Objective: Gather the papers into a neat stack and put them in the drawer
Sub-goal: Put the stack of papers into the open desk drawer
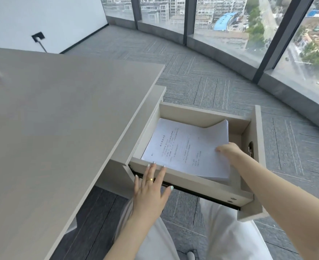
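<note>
Below the desk (61,113) edge, on my right side, I see the drawer (201,186) pulled out, sticking out over grey carpet (201,76).

Papers (186,147): one squared stack, printed side up, lying inside the drawer. Far corner rests close to the back wall; near edge sits just behind the drawer's near side wall. Edges look even from here.

Right hand (230,150): reaches in from the drawer's front end, fingers curled down onto the stack's right edge. Touching the top sheet; I cannot tell whether the fingers wrap under any pages or only press on them.

Left hand (150,186): flat and spread wide, fingers straight, laid against the outside of the near side wall. Fingertips reach the wall's top rim, just short of the paper. Holding nothing. Gold ring (149,179) on one finger.

Light trousers (228,233) visible beneath the drawer. Curved window wall (230,30) beyond, street far below.
</note>
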